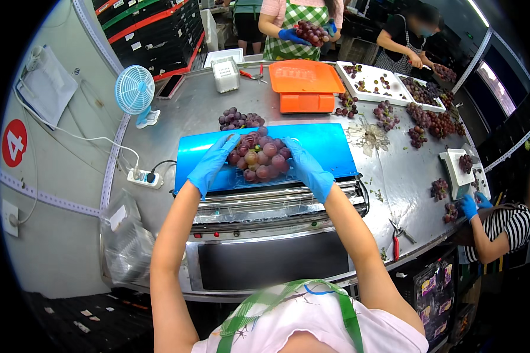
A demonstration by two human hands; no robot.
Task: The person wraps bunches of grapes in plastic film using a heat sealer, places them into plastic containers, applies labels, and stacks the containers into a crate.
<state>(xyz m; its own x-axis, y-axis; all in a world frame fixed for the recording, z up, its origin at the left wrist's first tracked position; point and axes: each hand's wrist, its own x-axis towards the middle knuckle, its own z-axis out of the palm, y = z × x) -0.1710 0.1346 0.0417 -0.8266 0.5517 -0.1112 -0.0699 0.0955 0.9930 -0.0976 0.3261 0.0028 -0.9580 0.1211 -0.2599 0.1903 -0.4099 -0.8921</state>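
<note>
A bunch of reddish-purple grapes [261, 155] sits between my hands, with what looks like a clear plastic tray partly visible under it. My left hand [215, 162], in a blue glove, grips its left side. On its right side is my right hand [308, 167], gloved alike, fingers around the edge. Both are over the blue top panel [324, 148] of a film-wrapping machine. Metal rollers [274, 200] and a dark flat plate [271, 261] lie nearer to me. Behind the panel rests another grape bunch [238, 119].
An orange scale [307, 81], a stack of clear trays [225, 75] and red-handled pruning shears [396, 242] are on the metal table. A blue fan [134, 89] and power strip [145, 178] stand left. Loose bunches [439, 123] lie right. Co-workers handle grapes around the table.
</note>
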